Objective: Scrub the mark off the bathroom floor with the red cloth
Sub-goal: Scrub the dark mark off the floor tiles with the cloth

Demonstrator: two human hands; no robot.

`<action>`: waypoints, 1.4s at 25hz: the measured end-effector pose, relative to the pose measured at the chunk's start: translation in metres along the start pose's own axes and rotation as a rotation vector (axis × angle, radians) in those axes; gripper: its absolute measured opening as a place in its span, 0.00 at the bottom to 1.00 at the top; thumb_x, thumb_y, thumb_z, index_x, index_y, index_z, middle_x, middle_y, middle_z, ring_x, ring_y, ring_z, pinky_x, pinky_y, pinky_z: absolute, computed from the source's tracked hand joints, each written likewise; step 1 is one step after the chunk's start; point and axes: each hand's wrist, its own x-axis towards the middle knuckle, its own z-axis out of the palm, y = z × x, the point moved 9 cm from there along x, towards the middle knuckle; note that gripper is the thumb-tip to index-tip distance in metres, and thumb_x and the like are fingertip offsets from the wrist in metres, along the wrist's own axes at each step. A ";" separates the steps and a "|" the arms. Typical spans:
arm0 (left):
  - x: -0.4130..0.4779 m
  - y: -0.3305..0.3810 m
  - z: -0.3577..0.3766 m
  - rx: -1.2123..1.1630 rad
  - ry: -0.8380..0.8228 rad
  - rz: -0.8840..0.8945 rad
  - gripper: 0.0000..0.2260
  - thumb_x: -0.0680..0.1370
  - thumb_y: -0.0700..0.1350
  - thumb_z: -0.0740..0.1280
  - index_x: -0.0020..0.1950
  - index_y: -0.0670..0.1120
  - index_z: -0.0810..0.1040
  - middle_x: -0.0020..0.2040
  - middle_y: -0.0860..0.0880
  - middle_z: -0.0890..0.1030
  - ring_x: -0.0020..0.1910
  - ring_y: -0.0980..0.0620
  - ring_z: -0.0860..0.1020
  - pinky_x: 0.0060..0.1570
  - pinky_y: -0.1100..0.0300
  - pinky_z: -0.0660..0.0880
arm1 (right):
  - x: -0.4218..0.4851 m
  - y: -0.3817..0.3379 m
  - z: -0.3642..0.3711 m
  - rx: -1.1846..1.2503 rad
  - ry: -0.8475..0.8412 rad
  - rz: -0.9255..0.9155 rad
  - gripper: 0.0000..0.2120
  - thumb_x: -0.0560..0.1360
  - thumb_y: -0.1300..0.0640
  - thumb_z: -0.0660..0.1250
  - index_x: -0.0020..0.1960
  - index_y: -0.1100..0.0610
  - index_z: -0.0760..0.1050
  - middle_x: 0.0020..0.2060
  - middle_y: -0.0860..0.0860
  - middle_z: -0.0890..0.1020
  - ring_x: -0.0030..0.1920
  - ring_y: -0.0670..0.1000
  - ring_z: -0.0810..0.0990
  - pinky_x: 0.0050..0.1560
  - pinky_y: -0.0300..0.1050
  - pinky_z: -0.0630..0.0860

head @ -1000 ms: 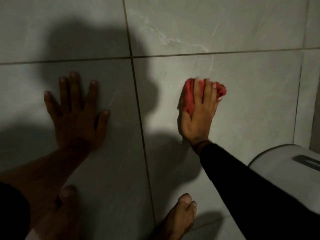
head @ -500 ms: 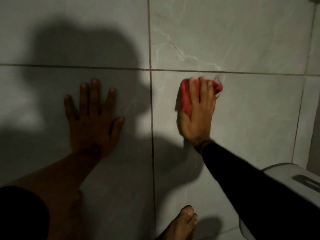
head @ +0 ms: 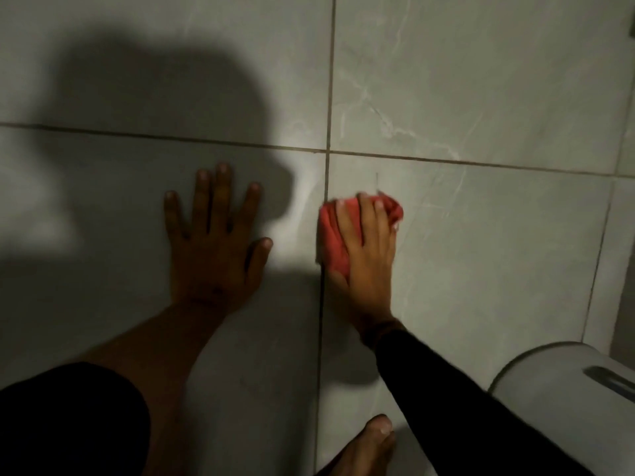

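Red cloth point(head: 331, 240), soft and bunched, lies pressed to the tiled floor point(head: 481, 262) under the right hand point(head: 369, 255), fingers clamping it; left hand point(head: 214, 242) braces flat, fingers spread.

Open tile point(head: 498, 252) right of cloth; white bin point(head: 563, 400) blocks lower right.

Floor tiles point(head: 481, 269): pale grey-green, faint white marbled veining, darker grout lines. Cloth point(head: 335, 242), centre: red, plain. Sleeve point(head: 464, 407), 5 o'clock: black, plain. Rounded fixture point(head: 556, 407), 4 o'clock: white-grey with one dark slot. Shadow point(head: 154, 97), 10 o'clock: dark grey.
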 end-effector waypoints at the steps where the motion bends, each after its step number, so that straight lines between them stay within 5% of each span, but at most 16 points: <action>1: -0.001 0.001 0.000 0.007 0.000 0.002 0.36 0.82 0.61 0.57 0.89 0.52 0.55 0.89 0.38 0.52 0.88 0.34 0.52 0.81 0.26 0.47 | -0.019 0.014 -0.004 -0.006 -0.033 0.040 0.40 0.78 0.40 0.53 0.87 0.53 0.54 0.87 0.60 0.53 0.88 0.65 0.47 0.86 0.72 0.50; 6: 0.001 0.002 0.005 0.027 -0.009 0.004 0.37 0.82 0.62 0.56 0.89 0.53 0.52 0.89 0.39 0.49 0.88 0.34 0.50 0.81 0.25 0.48 | 0.083 0.025 -0.059 0.019 0.305 0.234 0.43 0.70 0.45 0.59 0.85 0.57 0.63 0.83 0.64 0.64 0.84 0.67 0.60 0.82 0.72 0.60; 9: 0.002 -0.001 0.006 0.014 -0.010 0.000 0.36 0.82 0.62 0.56 0.89 0.54 0.51 0.89 0.39 0.50 0.88 0.34 0.51 0.81 0.25 0.48 | 0.085 -0.042 -0.026 0.003 0.280 -0.047 0.41 0.72 0.48 0.66 0.84 0.54 0.64 0.84 0.63 0.64 0.85 0.67 0.59 0.84 0.71 0.57; 12: 0.000 -0.003 0.005 0.003 -0.013 0.003 0.36 0.83 0.62 0.55 0.89 0.54 0.50 0.89 0.38 0.49 0.88 0.34 0.50 0.81 0.26 0.47 | -0.037 -0.047 0.026 -0.036 0.141 -0.183 0.30 0.84 0.43 0.60 0.85 0.48 0.63 0.84 0.60 0.65 0.86 0.66 0.58 0.83 0.71 0.57; 15: -0.001 -0.003 0.006 0.000 -0.028 0.001 0.36 0.83 0.62 0.54 0.89 0.54 0.49 0.89 0.39 0.47 0.88 0.34 0.48 0.81 0.25 0.46 | -0.145 0.011 0.046 -0.059 -0.002 0.011 0.30 0.87 0.41 0.53 0.87 0.43 0.52 0.84 0.57 0.60 0.84 0.66 0.57 0.80 0.77 0.62; 18: 0.000 -0.001 0.005 -0.005 -0.039 0.006 0.36 0.83 0.62 0.54 0.89 0.53 0.49 0.89 0.39 0.46 0.88 0.33 0.47 0.81 0.25 0.45 | -0.131 0.082 0.023 -0.173 -0.008 0.173 0.25 0.84 0.51 0.52 0.80 0.57 0.66 0.76 0.65 0.69 0.78 0.71 0.65 0.78 0.75 0.64; 23: -0.001 -0.002 0.008 0.004 -0.033 0.003 0.36 0.83 0.63 0.53 0.89 0.54 0.48 0.89 0.40 0.45 0.88 0.34 0.47 0.81 0.27 0.43 | 0.024 0.129 -0.071 0.003 0.361 0.394 0.43 0.70 0.51 0.61 0.82 0.66 0.65 0.80 0.69 0.66 0.81 0.71 0.63 0.84 0.69 0.53; 26: 0.000 -0.003 0.010 0.015 -0.012 0.011 0.36 0.83 0.63 0.52 0.90 0.55 0.47 0.90 0.41 0.45 0.89 0.36 0.45 0.81 0.28 0.42 | 0.069 0.058 -0.057 -0.018 0.288 0.168 0.42 0.72 0.46 0.59 0.84 0.60 0.64 0.83 0.66 0.64 0.84 0.69 0.60 0.85 0.68 0.54; 29: -0.002 -0.004 0.013 0.011 -0.017 0.003 0.37 0.82 0.63 0.53 0.89 0.57 0.42 0.90 0.41 0.44 0.89 0.36 0.45 0.81 0.29 0.42 | -0.016 0.006 -0.002 -0.060 0.066 -0.057 0.31 0.83 0.44 0.60 0.84 0.53 0.65 0.84 0.62 0.64 0.85 0.67 0.58 0.83 0.72 0.57; 32: -0.004 -0.004 0.012 0.002 -0.027 0.000 0.37 0.83 0.63 0.52 0.89 0.57 0.42 0.90 0.42 0.44 0.89 0.36 0.45 0.81 0.27 0.42 | -0.080 0.018 0.007 -0.029 -0.047 -0.103 0.30 0.83 0.45 0.66 0.83 0.50 0.66 0.83 0.60 0.65 0.84 0.66 0.61 0.80 0.76 0.61; 35: -0.002 -0.005 0.013 0.009 -0.042 0.010 0.36 0.83 0.63 0.51 0.90 0.55 0.45 0.90 0.41 0.44 0.89 0.35 0.46 0.81 0.28 0.42 | -0.020 0.069 -0.017 -0.103 0.052 -0.048 0.35 0.84 0.38 0.54 0.85 0.56 0.62 0.83 0.65 0.63 0.84 0.68 0.61 0.82 0.72 0.59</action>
